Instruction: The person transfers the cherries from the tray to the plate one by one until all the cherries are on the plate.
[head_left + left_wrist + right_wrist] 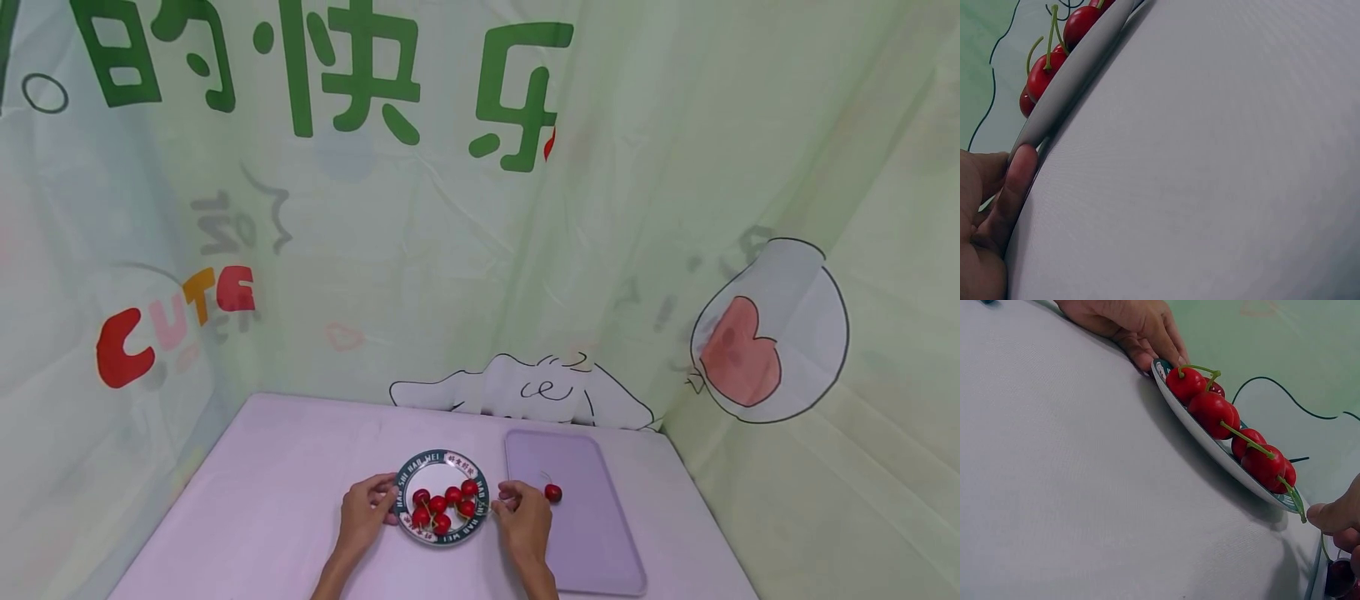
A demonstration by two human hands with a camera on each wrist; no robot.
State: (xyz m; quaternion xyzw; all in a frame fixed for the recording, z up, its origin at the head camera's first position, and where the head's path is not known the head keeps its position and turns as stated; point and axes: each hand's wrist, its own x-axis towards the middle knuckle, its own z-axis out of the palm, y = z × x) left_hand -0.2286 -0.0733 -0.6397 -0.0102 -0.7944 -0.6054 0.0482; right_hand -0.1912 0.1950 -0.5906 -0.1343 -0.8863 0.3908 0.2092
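A round plate (441, 540) with a dark patterned rim bears several red cherries (438, 504) with green stems. At its left edge, my left hand (365, 512) holds the rim between thumb and fingers; the left wrist view shows a fingertip (1025, 156) against the plate's side. My right hand (525, 521) is just beyond the right edge, thumb and fingers apart. In the right wrist view, its thumb (1335, 512) is close to a stem end that sticks out over the rim; whether they touch I cannot tell.
A flat lilac tray (592, 542) lies right of the plate. On it, beside my right hand, is a dark red cherry (553, 493) with a thin stem. A pale cloth covers the table (285, 467), and printed curtains (450, 275) hang around it.
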